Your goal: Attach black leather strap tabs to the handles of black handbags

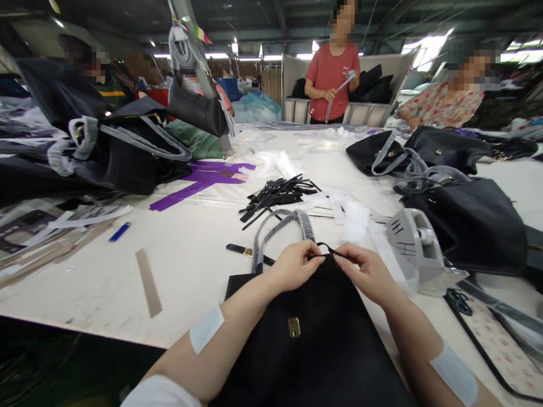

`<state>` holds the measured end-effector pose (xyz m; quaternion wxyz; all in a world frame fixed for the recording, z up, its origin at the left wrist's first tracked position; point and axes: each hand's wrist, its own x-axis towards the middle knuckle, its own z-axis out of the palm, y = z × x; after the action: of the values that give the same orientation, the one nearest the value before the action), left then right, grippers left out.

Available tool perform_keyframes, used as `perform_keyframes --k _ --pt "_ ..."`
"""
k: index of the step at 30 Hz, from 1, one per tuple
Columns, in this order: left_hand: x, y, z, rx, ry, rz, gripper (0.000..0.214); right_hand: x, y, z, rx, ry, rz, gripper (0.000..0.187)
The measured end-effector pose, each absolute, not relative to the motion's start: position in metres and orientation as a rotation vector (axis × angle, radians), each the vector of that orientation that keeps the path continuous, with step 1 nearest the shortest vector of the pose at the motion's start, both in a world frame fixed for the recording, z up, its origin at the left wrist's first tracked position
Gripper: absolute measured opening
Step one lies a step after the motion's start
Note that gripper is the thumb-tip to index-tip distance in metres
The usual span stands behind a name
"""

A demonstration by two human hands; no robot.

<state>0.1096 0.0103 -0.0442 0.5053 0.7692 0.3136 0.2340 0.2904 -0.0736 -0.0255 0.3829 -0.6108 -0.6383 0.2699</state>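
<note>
A black handbag (pixel 314 350) with a gold lock plate (pixel 294 327) lies in front of me, its top edge away from my body. Plastic-wrapped handles (pixel 263 237) rise from that edge. Beside them a black tab with a gold buckle (pixel 247 251) sticks out to the left. At the bag's top edge, a narrow black strap (pixel 326 245) arches in a small loop between my hands. My left hand (pixel 294 264) is closed, thumb and fingers pinching the strap's left end at the edge. My right hand (pixel 367 272) pinches its other end; the fingertips partly hide it.
Black strips (pixel 280 195) lie piled beyond the bag, with purple strips (pixel 190 183) to their left. A white dispenser (pixel 413 243) and a phone (pixel 492 339) are at right. Black bags (pixel 470 220) stand on both sides. A person in red (pixel 333 79) stands across the table.
</note>
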Motion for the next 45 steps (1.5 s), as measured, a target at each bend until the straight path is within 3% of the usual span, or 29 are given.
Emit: perform_keyframes --k 5,10,24,28,38,45 --pt "0.11 0.009 -0.044 1.836 0.74 0.626 0.041 0.284 -0.076 -0.023 -1.504 -1.745 0.52 0.021" --pt "0.108 0.009 -0.039 1.898 0.698 0.55 0.036 0.28 -0.075 -0.028 -1.472 -1.806 0.379 0.011" --pt "0.113 0.01 -0.038 1.674 0.693 0.514 0.022 0.27 -0.077 -0.026 -1.341 -1.669 0.332 0.004" --pt "0.113 0.011 -0.039 1.675 0.715 0.526 0.021 0.268 -0.079 -0.023 -1.306 -1.667 0.416 0.018" --pt "0.112 0.016 -0.059 1.434 0.488 0.537 0.045 0.269 -0.073 -0.029 -1.375 -1.542 0.456 0.005" --pt "0.114 0.011 -0.053 1.365 0.544 0.535 0.043 0.266 -0.075 -0.035 -1.427 -1.549 0.343 0.005"
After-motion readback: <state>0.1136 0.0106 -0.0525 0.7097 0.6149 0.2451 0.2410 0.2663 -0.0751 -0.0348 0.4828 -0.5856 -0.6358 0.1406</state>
